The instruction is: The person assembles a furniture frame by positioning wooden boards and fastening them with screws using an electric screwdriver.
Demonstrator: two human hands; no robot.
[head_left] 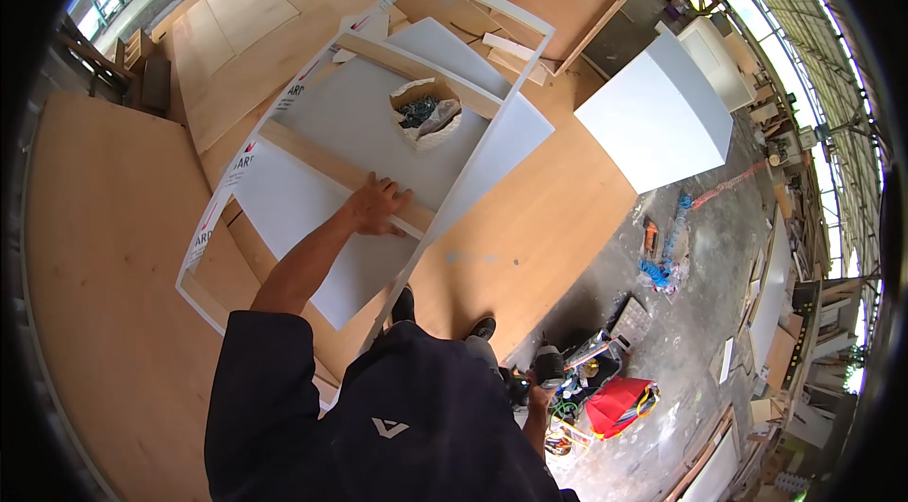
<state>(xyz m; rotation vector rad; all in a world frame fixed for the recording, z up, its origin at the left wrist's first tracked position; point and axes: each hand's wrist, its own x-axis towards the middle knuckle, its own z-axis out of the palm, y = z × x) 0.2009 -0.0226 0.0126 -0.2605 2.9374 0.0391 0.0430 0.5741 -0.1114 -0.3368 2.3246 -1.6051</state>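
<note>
My left hand (378,206) grips a wooden crossbar (312,162) of a long white-edged frame (251,138), fingers over one side and thumb on the other. The frame stands tilted in front of me, with printed lettering along its left edge. A second crossbar (416,74) spans it farther up. Through the frame I see a white panel (355,289) and an open bag (413,136) holding dark small pieces and clear plastic. Low at my right side, my right hand (540,397) holds a cordless drill (548,366), partly hidden by my body.
Large plywood sheets (113,285) lie at the left. A white board (653,114) stands at the right of the plywood. On the concrete floor are a blue coiled hose (676,247), an open toolbox (596,365) and a red bag (619,405). Wood scraps line the far right.
</note>
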